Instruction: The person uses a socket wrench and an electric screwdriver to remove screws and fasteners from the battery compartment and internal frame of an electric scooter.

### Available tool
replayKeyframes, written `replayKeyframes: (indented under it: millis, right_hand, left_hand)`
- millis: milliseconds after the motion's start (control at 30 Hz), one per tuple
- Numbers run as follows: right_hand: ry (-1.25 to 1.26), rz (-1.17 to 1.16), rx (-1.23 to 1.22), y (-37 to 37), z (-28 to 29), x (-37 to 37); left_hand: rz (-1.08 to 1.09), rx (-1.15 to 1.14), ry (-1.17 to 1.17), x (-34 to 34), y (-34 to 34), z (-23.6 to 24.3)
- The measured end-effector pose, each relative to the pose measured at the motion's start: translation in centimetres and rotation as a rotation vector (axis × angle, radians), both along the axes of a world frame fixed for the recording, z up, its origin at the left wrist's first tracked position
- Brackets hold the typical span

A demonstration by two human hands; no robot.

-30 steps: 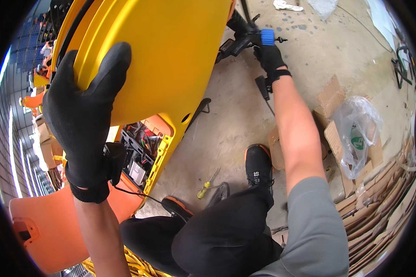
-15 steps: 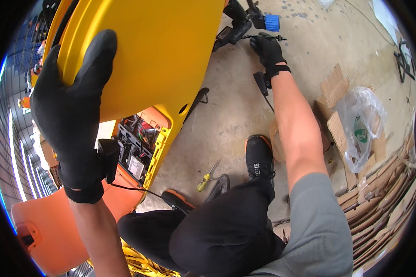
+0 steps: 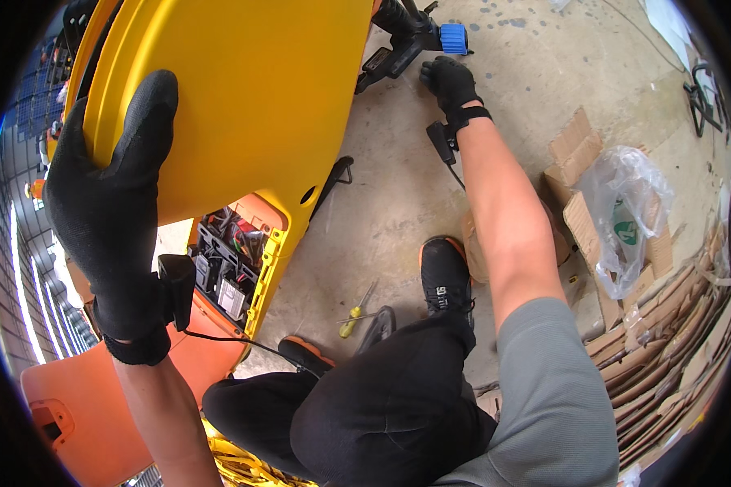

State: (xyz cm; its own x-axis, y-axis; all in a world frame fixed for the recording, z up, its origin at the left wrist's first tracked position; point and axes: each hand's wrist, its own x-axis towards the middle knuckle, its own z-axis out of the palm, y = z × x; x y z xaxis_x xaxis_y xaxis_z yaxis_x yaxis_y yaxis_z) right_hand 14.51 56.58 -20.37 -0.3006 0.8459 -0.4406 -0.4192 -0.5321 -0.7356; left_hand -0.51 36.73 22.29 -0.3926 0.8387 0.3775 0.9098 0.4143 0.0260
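At the far left we see the left hand in a black glove, its grip clenched over the curved edge of the big yellow panel, fingers wrapped onto the panel's face and the thumb hidden behind the rim. A small black device is strapped at that wrist, with a thin cable trailing down from it. Below the panel sits an orange housing, and in its open bay we make out black parts and coloured wires. Further right, on the concrete floor, a screwdriver with a yellow handle lies just beside our black shoe. Above it, the right hand, also gloved in black, reaches out to a black power tool with a blue cap lying on the floor next to the panel's upper edge; the fingers are curled at the tool's body, touching or nearly so, and we cannot tell whether the grip has closed on it. At the far right, a clear plastic bag rests on torn cardboard pieces.
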Motion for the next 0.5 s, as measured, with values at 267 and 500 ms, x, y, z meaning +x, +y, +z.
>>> replayKeyframes:
  millis: [267,500]
  right_hand:
    - [0.037,-0.075,-0.193,-5.4,3.1,1.0]
    - [-0.012,0.332,-0.102,-19.1,12.0,5.1]
  left_hand:
    - [-0.061,0.029,-0.146,1.4,0.8,0.1]
    - [-0.044,0.036,0.124,0.1,0.4,0.5]
